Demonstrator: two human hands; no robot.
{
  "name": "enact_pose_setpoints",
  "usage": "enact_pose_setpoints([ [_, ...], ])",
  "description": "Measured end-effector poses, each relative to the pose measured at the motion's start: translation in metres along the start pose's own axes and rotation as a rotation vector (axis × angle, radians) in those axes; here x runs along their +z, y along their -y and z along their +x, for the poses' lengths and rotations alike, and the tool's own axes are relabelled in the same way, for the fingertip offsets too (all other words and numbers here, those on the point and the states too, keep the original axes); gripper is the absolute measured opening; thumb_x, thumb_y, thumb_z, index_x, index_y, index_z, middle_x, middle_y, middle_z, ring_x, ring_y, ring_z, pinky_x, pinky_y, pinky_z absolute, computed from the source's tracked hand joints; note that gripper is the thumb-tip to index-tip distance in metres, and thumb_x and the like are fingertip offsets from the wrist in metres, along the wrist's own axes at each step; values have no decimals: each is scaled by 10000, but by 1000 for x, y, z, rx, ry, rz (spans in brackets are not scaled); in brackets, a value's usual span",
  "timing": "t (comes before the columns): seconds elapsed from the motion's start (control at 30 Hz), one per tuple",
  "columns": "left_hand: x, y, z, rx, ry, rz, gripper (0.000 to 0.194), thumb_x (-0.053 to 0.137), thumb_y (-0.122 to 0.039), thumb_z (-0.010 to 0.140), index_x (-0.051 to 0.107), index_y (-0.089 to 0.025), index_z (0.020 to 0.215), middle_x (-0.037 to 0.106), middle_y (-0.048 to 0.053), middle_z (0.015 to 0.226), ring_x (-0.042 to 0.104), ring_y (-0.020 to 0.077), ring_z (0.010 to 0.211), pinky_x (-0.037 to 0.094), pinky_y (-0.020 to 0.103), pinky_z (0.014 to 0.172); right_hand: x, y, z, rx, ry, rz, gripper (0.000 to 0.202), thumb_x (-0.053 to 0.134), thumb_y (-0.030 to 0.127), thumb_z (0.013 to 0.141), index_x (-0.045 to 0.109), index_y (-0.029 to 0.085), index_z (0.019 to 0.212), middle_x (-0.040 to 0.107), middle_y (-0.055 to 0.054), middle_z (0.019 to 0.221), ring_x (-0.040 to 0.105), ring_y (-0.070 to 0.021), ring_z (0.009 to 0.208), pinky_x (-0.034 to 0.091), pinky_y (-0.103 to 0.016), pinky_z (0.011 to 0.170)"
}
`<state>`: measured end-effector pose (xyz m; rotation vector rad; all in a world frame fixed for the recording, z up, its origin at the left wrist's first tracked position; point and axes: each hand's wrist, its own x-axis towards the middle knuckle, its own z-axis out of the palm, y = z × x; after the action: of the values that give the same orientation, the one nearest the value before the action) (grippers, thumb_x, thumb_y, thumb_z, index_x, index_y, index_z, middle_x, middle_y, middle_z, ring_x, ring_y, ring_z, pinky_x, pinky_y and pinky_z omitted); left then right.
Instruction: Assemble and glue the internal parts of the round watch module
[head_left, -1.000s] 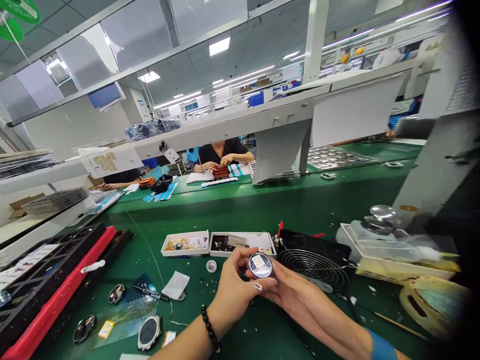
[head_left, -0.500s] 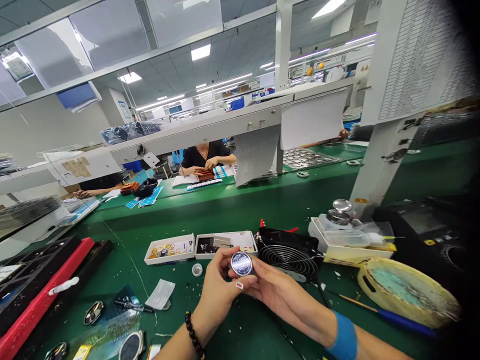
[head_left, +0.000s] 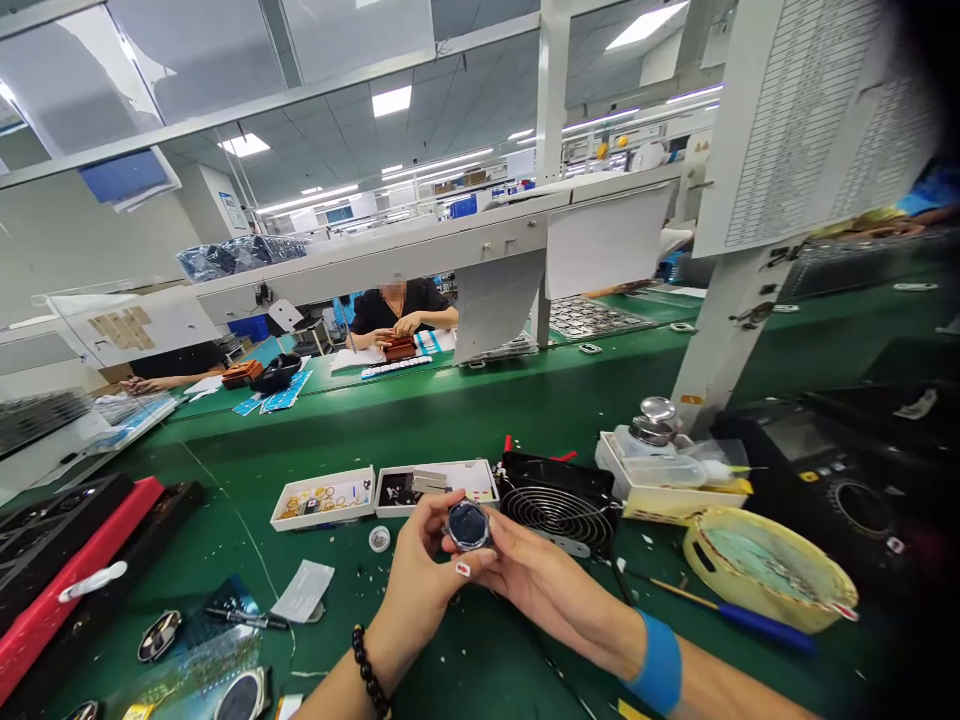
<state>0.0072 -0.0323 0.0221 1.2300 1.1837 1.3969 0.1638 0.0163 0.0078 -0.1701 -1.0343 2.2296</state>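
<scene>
Between both hands is a round watch case [head_left: 469, 525] with a dark, glossy face and a metallic rim, tilted up towards me. My left hand [head_left: 427, 560] has its fingers closed around the left side and lower edge. On the other side, my right hand [head_left: 525, 560] grips the rim, its thumb near the right edge and other fingers underneath. Behind the watch case stands a white box [head_left: 491, 490] holding dark and metal parts. A small round white piece [head_left: 379, 539] lies left of my hands.
Behind my right hand stands a black fan [head_left: 559, 510]. Further right are a yellow dish [head_left: 772, 570], a blue-handled screwdriver [head_left: 765, 625] and a white tray [head_left: 637, 490] with bottles. Another white box [head_left: 322, 500] holds yellow rings. Watch parts [head_left: 160, 636] lie left. A co-worker [head_left: 401, 315] sits across.
The watch case has tilted slightly; its face looked bright with reflections before and now looks dark. Both hands keep their hold. The whole view has shifted a little.
</scene>
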Motion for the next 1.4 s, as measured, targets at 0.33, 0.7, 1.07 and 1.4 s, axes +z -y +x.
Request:
enact_pose_setpoints([
  [0.33,0,-3,-2,56,37,64,599,846,-358,725,584,-192,1238,621,82,1177,586,228,1091,442,316,989,3,7,1,90,-15,83,398,509,491,1020,694,199,1216,684,-132,1162,638,-239,1084,498,-348,978],
  [0.7,1,-3,-7,159,67,273,444,745,-236,792,629,-268,1220,605,24,1246,571,208,1158,411,328,1049,-1,3,3,104,-116,7,386,624,503,961,702,149,1094,711,-117,1021,669,-229,999,536,-278,835],
  [1.07,3,-5,-7,160,60,268,436,737,-220,791,625,-253,1211,610,31,1236,575,208,1142,410,321,1028,-3,2,4,102,-112,-21,429,612,521,967,669,121,1112,699,-132,1035,667,-225,977,531,-314,873],
  [1.4,2,-5,-8,136,51,261,444,737,-216,784,619,-239,1212,605,45,1230,566,206,1141,401,311,1033,-2,6,4,108,-92,-26,387,576,494,994,661,141,1128,699,-121,1060,667,-215,980,526,-314,869],
])
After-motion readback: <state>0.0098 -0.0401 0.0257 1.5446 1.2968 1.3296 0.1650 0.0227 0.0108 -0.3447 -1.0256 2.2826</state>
